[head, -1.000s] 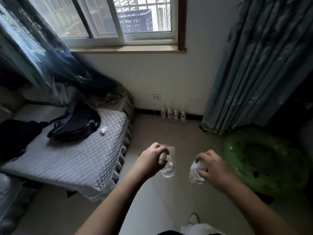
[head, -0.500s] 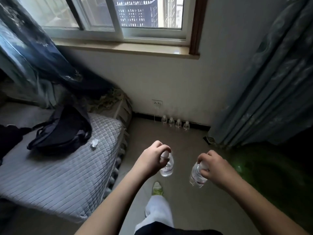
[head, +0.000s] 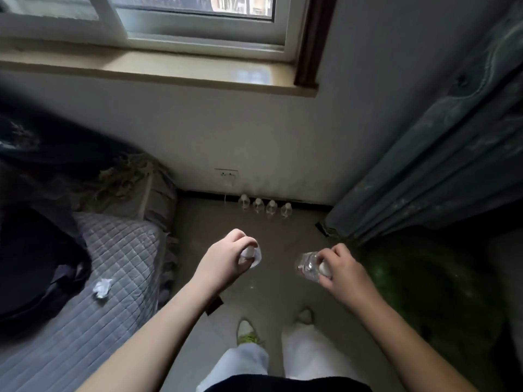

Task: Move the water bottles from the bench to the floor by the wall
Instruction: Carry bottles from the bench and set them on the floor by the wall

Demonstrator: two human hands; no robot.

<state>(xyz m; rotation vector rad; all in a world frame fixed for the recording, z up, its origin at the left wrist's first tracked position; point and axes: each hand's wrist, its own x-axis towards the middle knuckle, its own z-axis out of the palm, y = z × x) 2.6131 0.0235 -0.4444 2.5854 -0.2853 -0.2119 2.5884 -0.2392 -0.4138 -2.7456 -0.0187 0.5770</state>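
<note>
Each of my hands carries a small clear water bottle by its white cap. My left hand [head: 226, 258] grips one bottle [head: 252, 257] that hangs almost straight down, mostly hidden under the fingers. My right hand [head: 339, 268] holds the other bottle [head: 307, 265], tilted with its body pointing left. Both are above the tiled floor, well short of the wall. Several more small bottles [head: 264, 207] stand in a row on the floor against the dark skirting board.
The grey quilted bench [head: 113, 278] is on the left with a dark bag [head: 34, 267] and a crumpled white paper [head: 102, 288] on it. A green inflatable ring [head: 424, 292] and a curtain [head: 438, 154] are at the right. My shoes [head: 246, 332] are on the floor below.
I have walked closer to the wall, and the view has tipped down. The row of bottles looks nearer. The right bottle has swung from hanging down to tilting left.
</note>
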